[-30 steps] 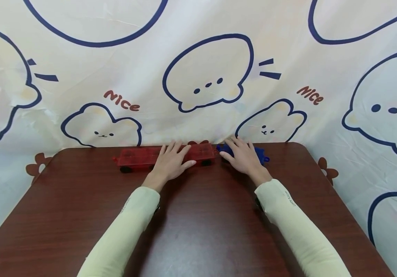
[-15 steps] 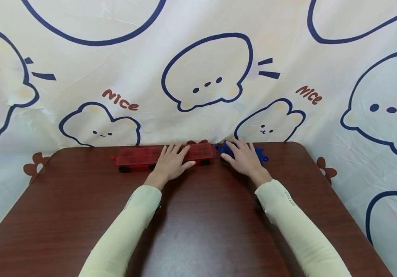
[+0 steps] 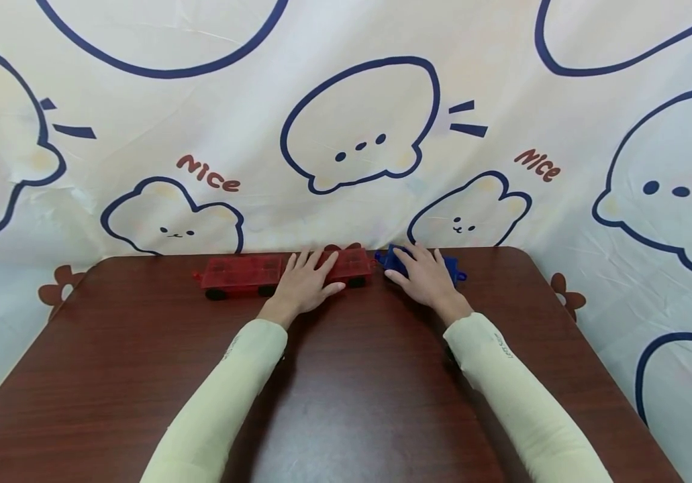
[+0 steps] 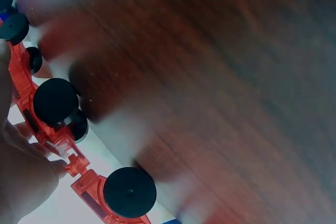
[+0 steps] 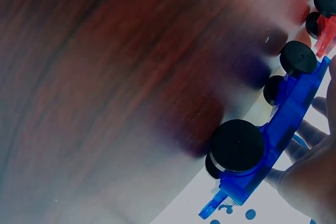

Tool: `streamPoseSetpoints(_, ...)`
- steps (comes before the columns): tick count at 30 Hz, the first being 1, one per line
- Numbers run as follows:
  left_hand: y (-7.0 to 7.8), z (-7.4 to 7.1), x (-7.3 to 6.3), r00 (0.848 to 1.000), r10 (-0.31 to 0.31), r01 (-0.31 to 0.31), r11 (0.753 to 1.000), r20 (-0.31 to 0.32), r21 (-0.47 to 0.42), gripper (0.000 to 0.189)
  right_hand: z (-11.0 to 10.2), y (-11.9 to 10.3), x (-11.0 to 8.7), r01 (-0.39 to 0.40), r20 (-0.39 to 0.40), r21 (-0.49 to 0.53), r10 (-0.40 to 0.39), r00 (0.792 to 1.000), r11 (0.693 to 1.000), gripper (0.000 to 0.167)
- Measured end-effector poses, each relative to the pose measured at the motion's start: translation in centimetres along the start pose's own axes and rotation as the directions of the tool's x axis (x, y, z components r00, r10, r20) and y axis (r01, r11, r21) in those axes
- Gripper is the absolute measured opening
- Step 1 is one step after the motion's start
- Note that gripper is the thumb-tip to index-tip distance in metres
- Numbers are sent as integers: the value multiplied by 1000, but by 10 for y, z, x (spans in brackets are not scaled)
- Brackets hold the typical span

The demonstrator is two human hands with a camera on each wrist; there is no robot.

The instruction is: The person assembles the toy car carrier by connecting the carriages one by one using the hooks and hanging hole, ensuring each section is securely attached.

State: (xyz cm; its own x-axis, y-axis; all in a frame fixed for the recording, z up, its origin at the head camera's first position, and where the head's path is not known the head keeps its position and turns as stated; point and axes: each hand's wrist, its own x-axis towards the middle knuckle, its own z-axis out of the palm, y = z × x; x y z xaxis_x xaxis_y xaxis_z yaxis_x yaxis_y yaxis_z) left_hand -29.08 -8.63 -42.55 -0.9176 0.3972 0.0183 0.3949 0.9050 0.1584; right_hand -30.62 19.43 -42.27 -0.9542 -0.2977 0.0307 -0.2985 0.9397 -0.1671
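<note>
Two red see-through toy train cars with black wheels are coupled in a row at the table's far edge: a left red car [image 3: 243, 274] and a right red car [image 3: 354, 267]. My left hand [image 3: 305, 285] rests with spread fingers over the left part of the right red car. The coupling [image 4: 77, 162] between the two shows beside that hand in the left wrist view. To their right, a blue toy car [image 5: 286, 116] stands on black wheels, its hook ends pointing along the row. My right hand [image 3: 427, 278] lies across its top, fingers spread and extended.
The dark brown wooden table [image 3: 346, 396] stretches toward me between both sleeved arms. Behind its far edge hangs a pale cloth [image 3: 249, 127] with cartoon outlines, close behind the cars.
My left hand has slid slightly right along the red cars, uncovering more of the left one. The right hand and the blue car keep their places.
</note>
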Motion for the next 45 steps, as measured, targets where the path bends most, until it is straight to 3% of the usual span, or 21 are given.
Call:
streamPoseSetpoints(28,6,4,9,999,-31,30,999,33,21,67,9,3,3,34,-52,23,-32,998,999,61)
streamPoseSetpoints(45,7,6,11,998,-33,31,998,55,46,66,10,2,10,6,-53,20,-5,999,1000,61)
